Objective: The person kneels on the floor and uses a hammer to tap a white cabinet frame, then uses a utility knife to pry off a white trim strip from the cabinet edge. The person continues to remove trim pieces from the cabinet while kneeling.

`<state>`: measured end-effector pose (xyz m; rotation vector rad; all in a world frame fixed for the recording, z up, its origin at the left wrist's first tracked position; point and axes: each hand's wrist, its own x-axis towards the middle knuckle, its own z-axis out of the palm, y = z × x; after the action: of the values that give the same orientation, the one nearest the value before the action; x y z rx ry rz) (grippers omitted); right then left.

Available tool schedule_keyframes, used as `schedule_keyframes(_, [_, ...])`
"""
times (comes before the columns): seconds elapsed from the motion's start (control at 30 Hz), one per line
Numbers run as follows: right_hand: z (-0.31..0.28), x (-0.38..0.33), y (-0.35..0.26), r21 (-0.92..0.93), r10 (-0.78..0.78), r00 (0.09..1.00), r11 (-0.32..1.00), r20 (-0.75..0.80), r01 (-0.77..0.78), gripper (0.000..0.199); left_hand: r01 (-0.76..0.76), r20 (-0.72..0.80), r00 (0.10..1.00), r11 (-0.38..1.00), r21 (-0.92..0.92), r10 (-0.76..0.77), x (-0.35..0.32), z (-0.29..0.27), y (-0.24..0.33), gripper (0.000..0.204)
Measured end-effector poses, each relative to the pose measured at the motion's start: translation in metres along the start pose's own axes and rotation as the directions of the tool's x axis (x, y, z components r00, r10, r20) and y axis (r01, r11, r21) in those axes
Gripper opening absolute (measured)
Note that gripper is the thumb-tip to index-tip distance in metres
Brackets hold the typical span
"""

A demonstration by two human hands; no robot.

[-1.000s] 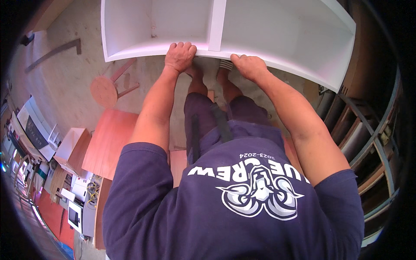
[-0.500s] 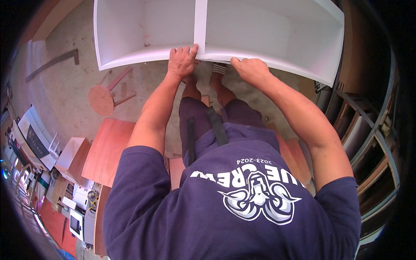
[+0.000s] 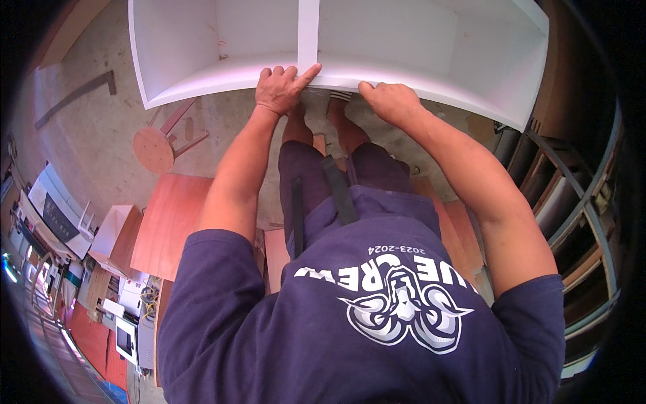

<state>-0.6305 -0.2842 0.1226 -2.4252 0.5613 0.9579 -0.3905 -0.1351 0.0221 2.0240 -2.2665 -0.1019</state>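
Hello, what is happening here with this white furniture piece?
A person stands over a white cabinet carcass and grips its near edge with both bare hands. The left hand rests where the central divider meets the edge, the right hand just beside it. A small round wooden stool stands on the concrete floor nearby.

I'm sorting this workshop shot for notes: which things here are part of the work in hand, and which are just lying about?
In hand:
- white cabinet, its near edge gripped
- left hand, by the centre divider
- right hand, on the same edge

Lying about:
- round wooden stool
- reddish-brown board on the floor
- metal rack at the right
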Motion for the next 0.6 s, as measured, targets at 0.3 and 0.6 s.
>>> schedule_keyframes(0.3, [0.028,0.008,0.01,-0.008,-0.039,0.989,0.999,-0.146,0.038,0.015,-0.006,0.018,1.0,0.999,0.035,0.005,-0.003,0.002,0.001,0.069])
schedule_keyframes(0.6, [0.012,-0.016,0.007,-0.046,0.021,0.994,0.999,-0.11,-0.026,0.014,0.008,-0.095,0.995,0.997,-0.08,-0.015,0.003,-0.014,0.024,0.06])
